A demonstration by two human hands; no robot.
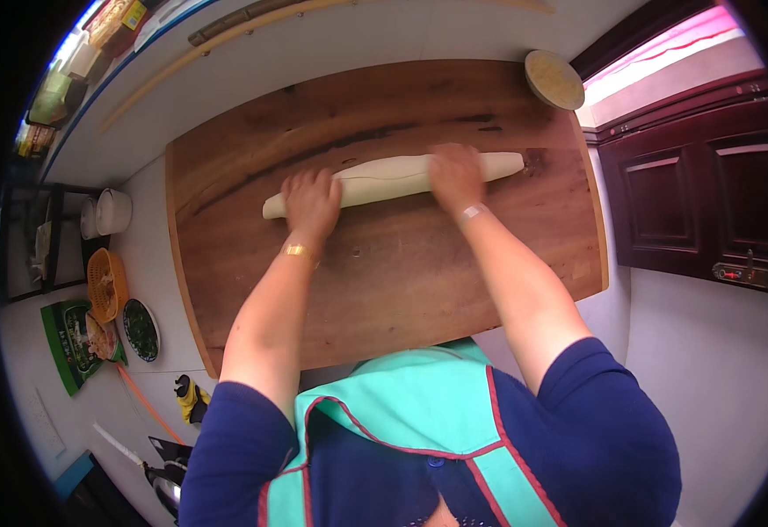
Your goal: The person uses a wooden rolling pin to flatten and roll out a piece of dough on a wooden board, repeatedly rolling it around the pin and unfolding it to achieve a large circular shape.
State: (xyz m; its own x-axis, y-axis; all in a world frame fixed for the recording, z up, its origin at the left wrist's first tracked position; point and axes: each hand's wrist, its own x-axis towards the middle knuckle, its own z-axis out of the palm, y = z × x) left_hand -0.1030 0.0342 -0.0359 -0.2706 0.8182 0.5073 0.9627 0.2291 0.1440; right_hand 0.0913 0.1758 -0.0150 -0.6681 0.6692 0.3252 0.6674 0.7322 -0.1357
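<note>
A long pale roll of dough lies across the wooden board, its right end a little farther from me than its left. A lengthwise seam shows along its top. Whether a rolling pin is inside the roll I cannot tell. My left hand is curled over the roll near its left end, below a gold-coloured bracelet on that wrist. Farther right, my right hand grips the roll from above, slightly blurred, with a small pale patch on the wrist. Both forearms reach forward over the board.
A round bowl with pale contents stands at the board's far right corner. Right of the board is a dark red door. On the left are an orange basket, a dish of greens and a green bag. Wooden rods lean along the back.
</note>
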